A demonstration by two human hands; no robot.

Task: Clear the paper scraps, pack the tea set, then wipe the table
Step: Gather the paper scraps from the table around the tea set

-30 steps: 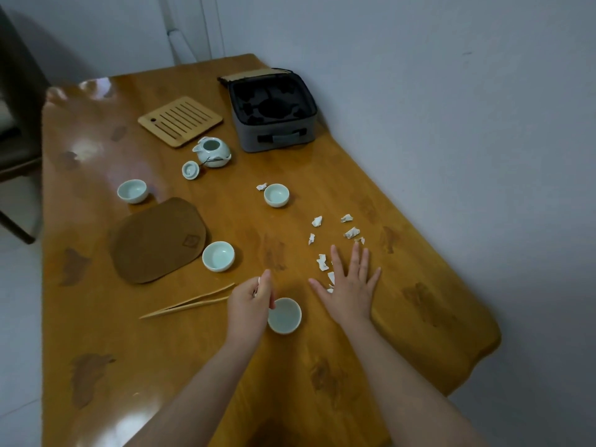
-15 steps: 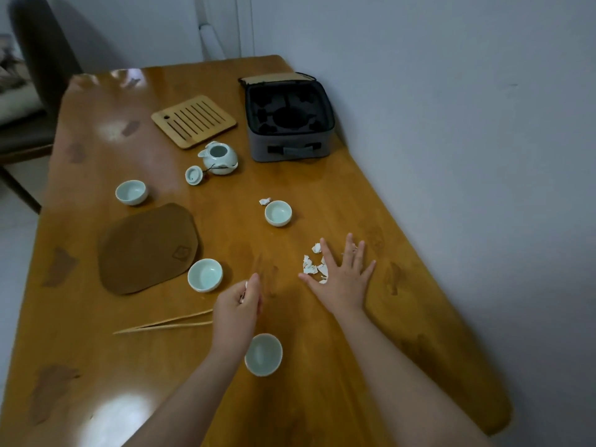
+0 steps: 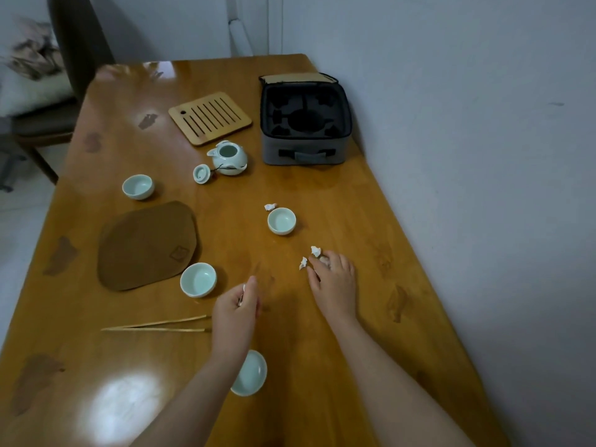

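My right hand (image 3: 333,283) lies curled on the table over white paper scraps, with some showing between its fingers. Two loose scraps (image 3: 315,251) sit just past its fingertips, and another scrap (image 3: 270,206) lies beside the far cup (image 3: 281,221). My left hand (image 3: 237,309) is closed around a small white scrap, hovering left of the right hand. Pale green cups stand at my left forearm (image 3: 253,374), by the mat (image 3: 198,280) and at the far left (image 3: 138,186). The teapot (image 3: 228,157) and its lid (image 3: 202,173) sit farther back.
An open grey carrying case (image 3: 304,124) with black foam slots stands at the back right by the wall. A slatted bamboo tray (image 3: 209,117), a brown mat (image 3: 146,245) and bamboo tongs (image 3: 154,327) lie on the wooden table (image 3: 387,221). A chair (image 3: 48,124) stands at the far left.
My right hand went from flat with spread fingers to curled, raking the scraps together toward me. The camera view tilted up, so the near cup now sits under my left forearm.
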